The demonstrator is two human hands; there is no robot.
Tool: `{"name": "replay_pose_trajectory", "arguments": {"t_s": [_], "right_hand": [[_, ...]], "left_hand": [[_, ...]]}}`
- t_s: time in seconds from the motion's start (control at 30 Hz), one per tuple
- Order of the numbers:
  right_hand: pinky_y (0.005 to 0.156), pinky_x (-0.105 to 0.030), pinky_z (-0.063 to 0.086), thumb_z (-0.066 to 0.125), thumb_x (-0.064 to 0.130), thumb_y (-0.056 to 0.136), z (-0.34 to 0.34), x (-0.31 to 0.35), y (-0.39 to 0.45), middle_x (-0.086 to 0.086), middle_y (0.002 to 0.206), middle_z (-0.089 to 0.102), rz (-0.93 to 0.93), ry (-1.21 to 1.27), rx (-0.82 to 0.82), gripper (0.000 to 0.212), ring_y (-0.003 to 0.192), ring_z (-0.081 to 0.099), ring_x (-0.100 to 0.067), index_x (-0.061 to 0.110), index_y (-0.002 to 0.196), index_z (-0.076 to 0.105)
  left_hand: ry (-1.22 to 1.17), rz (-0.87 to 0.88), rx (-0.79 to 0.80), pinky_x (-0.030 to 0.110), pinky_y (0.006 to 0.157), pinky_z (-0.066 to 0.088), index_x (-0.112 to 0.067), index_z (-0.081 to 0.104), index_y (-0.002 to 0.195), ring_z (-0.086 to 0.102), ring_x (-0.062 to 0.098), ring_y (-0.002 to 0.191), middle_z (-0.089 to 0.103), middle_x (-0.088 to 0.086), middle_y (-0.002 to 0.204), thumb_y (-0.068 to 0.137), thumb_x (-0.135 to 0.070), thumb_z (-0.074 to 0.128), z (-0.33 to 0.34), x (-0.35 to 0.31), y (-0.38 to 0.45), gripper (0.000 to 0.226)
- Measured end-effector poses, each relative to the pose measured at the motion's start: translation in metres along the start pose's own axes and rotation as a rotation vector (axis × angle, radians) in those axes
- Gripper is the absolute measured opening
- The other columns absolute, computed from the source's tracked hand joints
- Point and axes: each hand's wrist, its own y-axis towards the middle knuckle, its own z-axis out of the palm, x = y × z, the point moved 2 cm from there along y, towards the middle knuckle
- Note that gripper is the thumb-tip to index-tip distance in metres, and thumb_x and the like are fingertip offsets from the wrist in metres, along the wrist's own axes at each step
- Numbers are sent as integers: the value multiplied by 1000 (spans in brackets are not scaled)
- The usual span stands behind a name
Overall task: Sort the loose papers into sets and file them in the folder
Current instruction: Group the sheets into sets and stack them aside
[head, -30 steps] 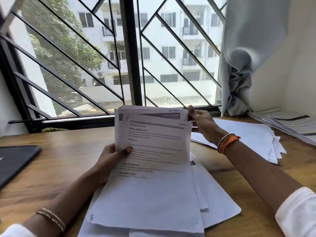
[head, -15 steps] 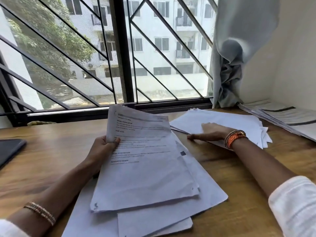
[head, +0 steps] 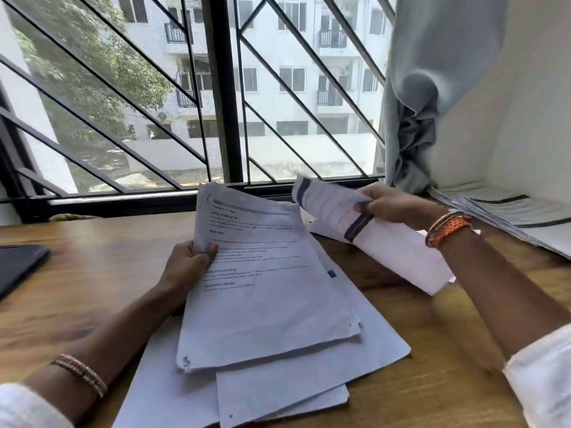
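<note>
The left hand [head: 188, 262] grips the top sheets [head: 262, 282] of a loose pile [head: 370, 344] on the table [head: 92, 273], thumb on print. The right hand [head: 392, 205] pinches a curled sheet [head: 367, 239] above it.

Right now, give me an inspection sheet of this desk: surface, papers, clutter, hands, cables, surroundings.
Surface: wooden desk, bare at left and front right.
Job's things: printed stack tilted up over loose sheets; curled sheet lifted at right; white pile under it; striped pile by the wall. No folder identified.
Clutter: dark flat item at the left edge.
Hands: left hand has a grip on the stack's left edge; right hand has a grip on the curled sheet.
Cables: nothing seen.
Surroundings: barred window, grey curtain, white wall.
</note>
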Motion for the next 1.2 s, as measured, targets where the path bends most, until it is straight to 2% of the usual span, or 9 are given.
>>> {"name": "replay_pose_trajectory", "arguments": {"t_s": [0.07,0.13,0.23,0.3,0.37,0.47,1.07,1.13,1.2], "right_hand": [[56,-23,54,57,6,84,-17,29,-16,-4,70,69,-138,686,-3,20,59,66,-14,9,73,74],[54,-23,56,54,9,82,-16,38,-18,-4,70,71,-231,990,-11,23,56,67,-13,8,74,77],[63,-27,55,49,-3,90,24,22,-5,-5,76,72,-139,760,-24,20,64,67,-16,4,90,68],[67,-32,50,47,-7,92,47,6,2,-5,76,69,-102,512,-28,26,68,63,-17,8,86,66],[64,-25,46,47,-7,93,56,2,2,-3,77,64,-78,412,-33,27,65,58,-10,11,84,65],[61,-17,50,50,-5,92,55,3,1,-1,87,68,-32,483,-60,22,74,64,-10,8,97,67],[92,-45,52,55,2,91,50,-2,-2,-11,108,68,155,572,-43,17,101,64,-29,15,98,64],[89,-46,53,55,2,92,46,-4,1,-16,109,68,144,558,-180,15,96,64,-29,14,91,64],[82,-44,52,57,5,91,29,-7,4,-21,102,68,72,481,-560,9,91,64,-32,4,88,65]], "left_hand": [[-36,8,-19,36,66,58,-10,63,86,67,27,65,71,13,83,93,-12,59,0,0,0,8],[-64,18,-5,36,64,58,-9,62,87,68,26,65,70,14,84,93,-12,58,0,0,-2,7],[-107,39,2,33,59,58,-3,63,93,68,23,64,70,13,83,94,-12,56,1,-1,-6,11],[-131,63,-7,31,56,57,-3,63,93,68,22,63,71,11,80,95,-11,55,3,-2,-8,11],[-154,86,-7,25,48,54,-5,62,89,68,15,56,71,2,67,94,-10,55,4,-3,-9,10],[-176,91,1,22,44,51,-5,61,87,66,13,51,70,-1,60,93,-8,54,6,-4,-11,10],[-248,78,14,26,45,53,-7,61,91,67,16,53,71,1,63,95,-7,51,3,-1,-7,10],[-259,91,-16,25,46,53,-8,61,90,68,13,55,71,3,67,95,-8,51,2,-3,-7,11],[-266,125,-103,20,47,53,-10,61,88,65,6,53,67,4,74,95,-6,51,-2,-5,-3,13]]}}
